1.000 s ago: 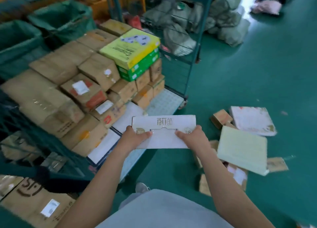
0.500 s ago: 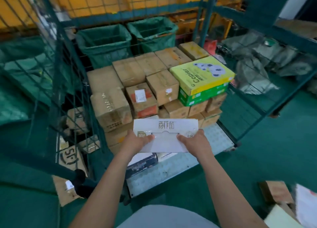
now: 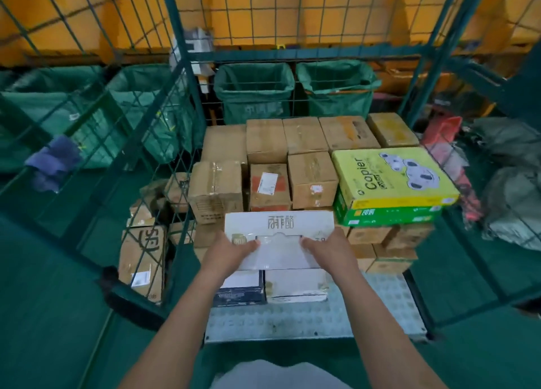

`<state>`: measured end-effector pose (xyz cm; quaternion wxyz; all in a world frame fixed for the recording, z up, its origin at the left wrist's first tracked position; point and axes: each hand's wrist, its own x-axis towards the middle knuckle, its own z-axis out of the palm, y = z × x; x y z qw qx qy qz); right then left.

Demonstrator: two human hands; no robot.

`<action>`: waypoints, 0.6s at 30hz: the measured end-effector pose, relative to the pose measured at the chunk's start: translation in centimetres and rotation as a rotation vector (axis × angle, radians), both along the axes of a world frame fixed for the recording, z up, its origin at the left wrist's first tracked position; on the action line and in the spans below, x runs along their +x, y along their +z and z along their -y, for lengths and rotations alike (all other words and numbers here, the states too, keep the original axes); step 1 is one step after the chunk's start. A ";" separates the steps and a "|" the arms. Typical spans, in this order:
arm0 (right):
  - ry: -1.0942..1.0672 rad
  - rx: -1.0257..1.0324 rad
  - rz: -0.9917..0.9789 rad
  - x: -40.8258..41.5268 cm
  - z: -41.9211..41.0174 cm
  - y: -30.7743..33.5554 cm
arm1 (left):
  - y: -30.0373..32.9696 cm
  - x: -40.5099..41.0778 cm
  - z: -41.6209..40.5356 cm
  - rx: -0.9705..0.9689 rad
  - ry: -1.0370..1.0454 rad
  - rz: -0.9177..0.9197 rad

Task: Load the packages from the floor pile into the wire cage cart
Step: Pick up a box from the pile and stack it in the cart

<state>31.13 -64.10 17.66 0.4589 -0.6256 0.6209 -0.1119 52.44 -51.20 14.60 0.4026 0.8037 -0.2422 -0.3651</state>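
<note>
A flat white box (image 3: 279, 230) with grey characters on its lid is held level above the front of the green wire cage cart (image 3: 181, 75). My left hand (image 3: 227, 249) grips its near left edge and my right hand (image 3: 328, 249) grips its near right edge, thumbs on top. Directly under it, two more flat boxes lie on the cart's grey studded floor (image 3: 307, 318): a white one (image 3: 295, 284) and a dark one (image 3: 240, 290). Behind them stand stacked brown cartons (image 3: 311, 178) and a yellow and green copier paper box (image 3: 392, 178).
Green sacks (image 3: 254, 93) hang open behind the cart, in front of a yellow wall. More cartons (image 3: 143, 260) sit behind the left mesh wall. Grey bags (image 3: 512, 198) lie on the green floor at the right. The floor pile is out of view.
My view has swung from the floor pile to face the cart squarely. Both hands carried the white box forward over the cart's front, above the flat boxes.
</note>
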 end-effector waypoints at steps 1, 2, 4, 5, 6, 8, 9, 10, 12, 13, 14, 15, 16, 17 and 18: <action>0.032 -0.014 0.000 -0.2 0.9 0.1 | 0.0 -0.3 0.2 -0.009 0.014 0.002; 0.051 -0.022 0.007 -0.3 1.5 0.3 | -0.1 -0.4 0.3 -0.014 0.028 0.000; 0.086 -0.026 0.040 -0.2 3.0 1.4 | 0.3 -0.4 1.0 -0.018 0.085 0.014; 0.087 -0.022 0.053 -0.2 3.5 1.7 | 0.6 -0.3 1.2 -0.026 0.076 0.029; 0.096 -0.027 0.073 0.1 3.9 2.2 | 0.9 -0.2 1.4 -0.036 0.073 0.045; 0.128 -0.032 0.128 1.1 5.5 2.4 | 1.7 0.5 2.2 -0.050 0.098 0.079; 0.133 -0.029 0.144 1.7 6.1 2.6 | 2.3 0.8 2.6 -0.055 0.110 0.097; 0.144 -0.025 0.150 2.4 6.9 2.7 | 2.8 1.3 3.1 -0.056 0.125 0.106; 0.144 0.013 0.155 4.6 9.0 3.3 | 3.7 2.9 4.6 -0.072 0.150 0.110; 0.122 0.057 0.158 5.6 9.9 3.6 | 4.3 3.7 5.3 -0.086 0.156 0.107; 0.113 0.090 0.156 6.9 11.1 3.9 | 4.6 4.8 6.1 -0.097 0.163 0.107; 0.105 0.113 0.129 8.6 12.6 3.8 | 4.8 6.2 7.2 -0.105 0.162 0.112; 0.103 0.133 0.105 9.8 13.8 3.5 | 5.2 7.2 7.8 -0.109 0.153 0.112; 0.106 0.155 0.068 11.4 15.0 3.6 | 5.3 8.7 8.7 -0.100 0.149 0.122; 0.120 0.167 0.053 13.1 16.0 3.8 | 5.4 10.2 9.6 -0.084 0.150 0.139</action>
